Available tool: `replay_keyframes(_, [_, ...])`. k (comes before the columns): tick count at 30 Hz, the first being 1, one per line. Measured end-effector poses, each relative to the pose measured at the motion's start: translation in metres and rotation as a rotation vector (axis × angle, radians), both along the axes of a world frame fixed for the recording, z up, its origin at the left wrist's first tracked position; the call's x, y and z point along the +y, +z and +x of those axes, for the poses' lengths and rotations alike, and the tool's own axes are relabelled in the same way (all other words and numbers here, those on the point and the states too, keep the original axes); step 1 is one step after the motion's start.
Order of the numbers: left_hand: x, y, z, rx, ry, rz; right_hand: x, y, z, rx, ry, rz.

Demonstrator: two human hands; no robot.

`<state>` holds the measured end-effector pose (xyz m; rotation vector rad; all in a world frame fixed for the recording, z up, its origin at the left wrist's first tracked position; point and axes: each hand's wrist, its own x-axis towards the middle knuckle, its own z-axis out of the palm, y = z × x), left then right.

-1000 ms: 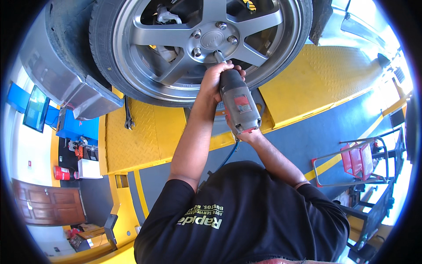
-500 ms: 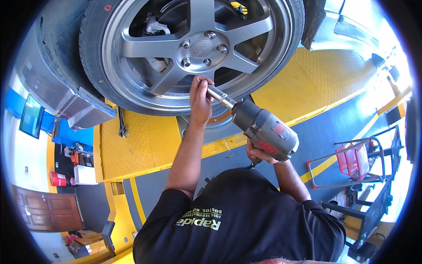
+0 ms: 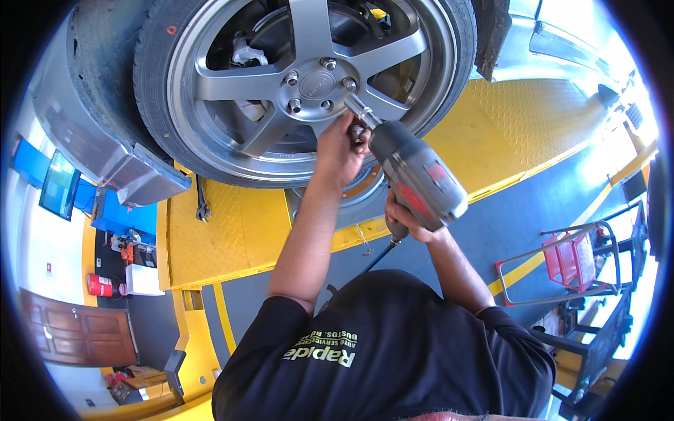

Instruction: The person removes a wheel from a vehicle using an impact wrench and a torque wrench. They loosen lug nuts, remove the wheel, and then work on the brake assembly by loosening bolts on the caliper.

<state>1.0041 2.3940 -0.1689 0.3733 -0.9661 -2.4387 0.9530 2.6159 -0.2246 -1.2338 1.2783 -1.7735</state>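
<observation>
My right hand (image 3: 414, 216) is closed round the handle of a grey and black impact wrench (image 3: 419, 175). Its long silver socket (image 3: 361, 111) points up at the hub of a grey alloy wheel (image 3: 242, 87); whether the tip touches the wheel cannot be told. Just below that socket, my left hand (image 3: 340, 151) is closed, with a shiny metal lug nut (image 3: 357, 132) at its fingertips. Several lug nuts (image 3: 291, 78) sit round the wheel's centre cap (image 3: 317, 85). The lowest stud hole (image 3: 326, 105) looks recessed, with no nut standing out.
The tyre (image 3: 156, 112) hangs above a yellow ramp (image 3: 232, 231), where a wrench (image 3: 202, 200) lies. A dark air hose (image 3: 377, 258) runs from the tool toward my body. A red step stool (image 3: 570, 261) stands at right, and a car fender (image 3: 119, 165) is at left.
The impact wrench has moved up and left, bringing its socket nearer the hub. My left hand has come off the socket and shifted right, and a lug nut now shows in its fingers.
</observation>
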Motion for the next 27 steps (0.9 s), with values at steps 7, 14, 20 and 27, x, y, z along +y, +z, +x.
replay_keyframes(7, [0.003,0.005,-0.032,-0.021,0.136,-0.081,-0.043,0.012,0.005,0.105,-0.245,0.249])
replay_keyframes(14, [-0.007,0.018,-0.03,0.113,-0.052,0.11,-0.061,0.015,0.011,0.81,-0.517,-0.022])
replay_keyframes(20, [-0.01,0.037,-0.03,-0.066,-0.027,-0.048,-0.071,0.002,0.017,0.22,-0.247,0.164])
replay_keyframes(27, [-0.004,0.041,-0.03,-0.064,-0.038,-0.004,-0.064,0.009,0.017,0.696,-0.485,0.039])
